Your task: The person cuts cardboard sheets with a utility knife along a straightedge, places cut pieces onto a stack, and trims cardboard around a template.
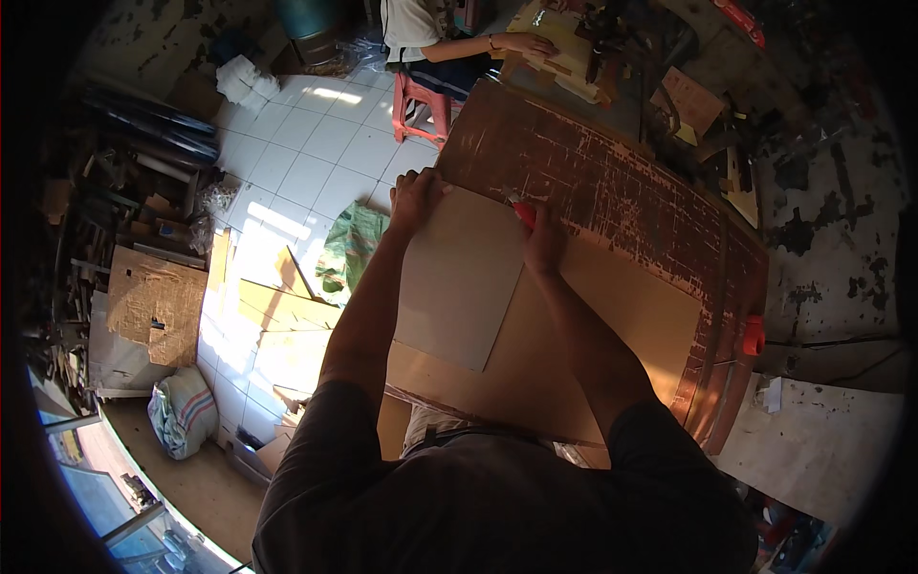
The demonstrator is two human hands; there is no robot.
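Observation:
A grey cardboard sheet [457, 277] lies on top of a larger brown board [622, 316] on the worn red-brown table. My left hand [418, 199] is at the sheet's far left corner, fingers curled over the edge and thumb on top. In my right hand [543, 241] is a red utility knife [523, 212], its pale tip pointing away to the left, near the sheet's far right corner. Whether the blade touches the sheet is too small to make out.
A person [411, 33] sits on a red plastic stool [419, 107] beyond the table, one hand on yellowish boards [564, 62]. Board scraps [287, 306] and a green bag [350, 247] lie on the tiled floor at left. A red tape roll [754, 335] stands at the table's right edge.

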